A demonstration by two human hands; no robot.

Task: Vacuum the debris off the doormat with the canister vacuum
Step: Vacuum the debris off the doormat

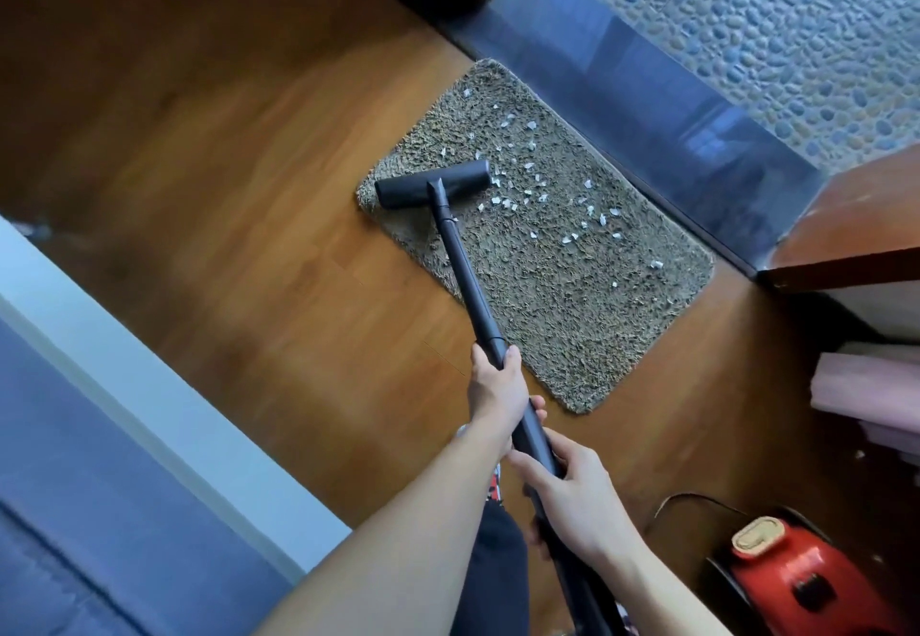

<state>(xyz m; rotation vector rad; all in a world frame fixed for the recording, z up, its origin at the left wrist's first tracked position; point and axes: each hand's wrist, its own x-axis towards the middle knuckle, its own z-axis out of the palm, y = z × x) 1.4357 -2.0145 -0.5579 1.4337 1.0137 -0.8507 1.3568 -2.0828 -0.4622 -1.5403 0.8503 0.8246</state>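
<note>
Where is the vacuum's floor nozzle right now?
Head view, centre-left: the floor nozzle on the wand rests on the doormat at its left end, white debris just to its right.

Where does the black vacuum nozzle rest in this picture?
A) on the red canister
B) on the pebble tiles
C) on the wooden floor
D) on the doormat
D: the nozzle sits on the doormat near its left corner, with white debris lying to its right.
</note>
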